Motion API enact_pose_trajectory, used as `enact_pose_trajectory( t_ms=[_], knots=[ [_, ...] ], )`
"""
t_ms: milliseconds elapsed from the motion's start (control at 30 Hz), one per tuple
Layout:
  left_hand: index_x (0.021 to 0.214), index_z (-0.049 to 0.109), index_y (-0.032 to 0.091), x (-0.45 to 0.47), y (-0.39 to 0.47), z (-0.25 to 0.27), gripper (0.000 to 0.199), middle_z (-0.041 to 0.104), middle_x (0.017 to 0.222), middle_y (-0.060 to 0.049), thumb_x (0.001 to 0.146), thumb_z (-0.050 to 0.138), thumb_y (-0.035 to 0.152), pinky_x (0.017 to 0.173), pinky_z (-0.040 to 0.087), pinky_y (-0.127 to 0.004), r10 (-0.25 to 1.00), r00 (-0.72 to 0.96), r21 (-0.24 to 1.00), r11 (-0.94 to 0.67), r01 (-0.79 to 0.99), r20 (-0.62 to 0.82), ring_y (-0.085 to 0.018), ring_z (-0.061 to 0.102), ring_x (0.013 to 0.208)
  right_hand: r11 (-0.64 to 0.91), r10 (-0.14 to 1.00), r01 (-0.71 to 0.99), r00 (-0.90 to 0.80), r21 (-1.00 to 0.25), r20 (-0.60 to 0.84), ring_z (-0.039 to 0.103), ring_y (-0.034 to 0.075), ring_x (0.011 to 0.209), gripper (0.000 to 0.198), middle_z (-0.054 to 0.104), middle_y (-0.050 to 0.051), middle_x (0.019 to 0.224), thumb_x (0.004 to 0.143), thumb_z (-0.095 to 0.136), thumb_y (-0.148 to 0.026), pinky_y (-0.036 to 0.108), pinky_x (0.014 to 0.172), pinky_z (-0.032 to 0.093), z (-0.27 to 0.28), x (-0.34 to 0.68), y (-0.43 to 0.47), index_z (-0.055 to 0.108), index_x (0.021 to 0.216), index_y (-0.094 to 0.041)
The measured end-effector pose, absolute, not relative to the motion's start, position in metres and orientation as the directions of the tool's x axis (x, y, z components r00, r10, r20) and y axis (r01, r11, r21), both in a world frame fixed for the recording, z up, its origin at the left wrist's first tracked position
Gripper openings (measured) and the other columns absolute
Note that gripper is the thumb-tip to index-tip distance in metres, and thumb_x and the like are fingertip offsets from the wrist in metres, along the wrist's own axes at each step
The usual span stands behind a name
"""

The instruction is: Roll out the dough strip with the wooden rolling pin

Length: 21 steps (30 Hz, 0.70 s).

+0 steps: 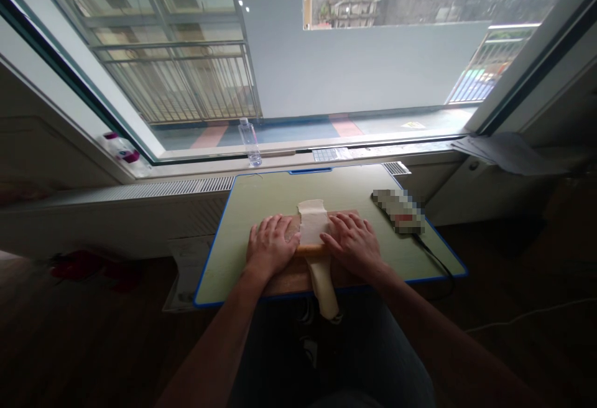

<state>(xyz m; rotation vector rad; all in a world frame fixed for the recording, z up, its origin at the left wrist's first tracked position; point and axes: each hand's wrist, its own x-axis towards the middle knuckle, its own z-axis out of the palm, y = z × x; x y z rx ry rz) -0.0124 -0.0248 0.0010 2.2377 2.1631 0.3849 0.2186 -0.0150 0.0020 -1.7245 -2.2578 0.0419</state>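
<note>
A wooden rolling pin (311, 250) lies crosswise over a pale strip of dough (312, 221) on a brown wooden board (289, 280). My left hand (273, 243) rests palm down over the pin's left end, fingers stretched forward, thumb beside the dough. Over the right end lies my right hand (353, 241), flat, with its fingers spread and its thumb pointing inward. Both hands cover the pin's ends, so only its middle shows. Past the pin, the strip is flat with an uneven far edge; its near part hangs over the board's front edge toward my lap.
The light green table (261, 190) has a blue rim. A pixelated dark device (402, 212) with a cord (436, 252) lies at its right. Behind, a clear bottle (250, 143) stands on the sill, a second bottle (124, 150) leans left, and papers (513, 153) lie right.
</note>
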Motion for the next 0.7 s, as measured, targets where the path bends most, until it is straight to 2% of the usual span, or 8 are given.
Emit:
enact_pose_trajectory(
  t_ms=[333, 700],
  knots=[
    [0.146, 0.066, 0.030, -0.012, -0.029, 0.000, 0.050, 0.062, 0.160, -0.009, 0.104, 0.052, 0.052, 0.127, 0.037, -0.058, 0.983, 0.023, 0.163, -0.054, 0.985, 0.182, -0.032, 0.052, 0.149, 0.284, 0.945, 0.939, -0.241, -0.191, 0.222, 0.048, 0.034, 0.147, 0.057, 0.063, 0.009, 0.157, 0.108, 0.048, -0.059, 0.051, 0.121, 0.033, -0.001, 0.219, -0.018, 0.066, 0.149, -0.023],
    [0.146, 0.067, 0.028, -0.014, -0.019, 0.002, 0.051, 0.062, 0.159, -0.010, 0.103, 0.055, 0.053, 0.126, 0.039, -0.056, 0.984, 0.027, 0.167, -0.057, 0.984, 0.174, -0.032, 0.053, 0.148, 0.292, 0.942, 0.933, -0.242, -0.211, 0.231, 0.048, 0.030, 0.147, 0.056, 0.063, 0.006, 0.157, 0.108, 0.048, -0.059, 0.045, 0.123, 0.033, 0.001, 0.219, -0.008, 0.066, 0.148, -0.024]
  ],
)
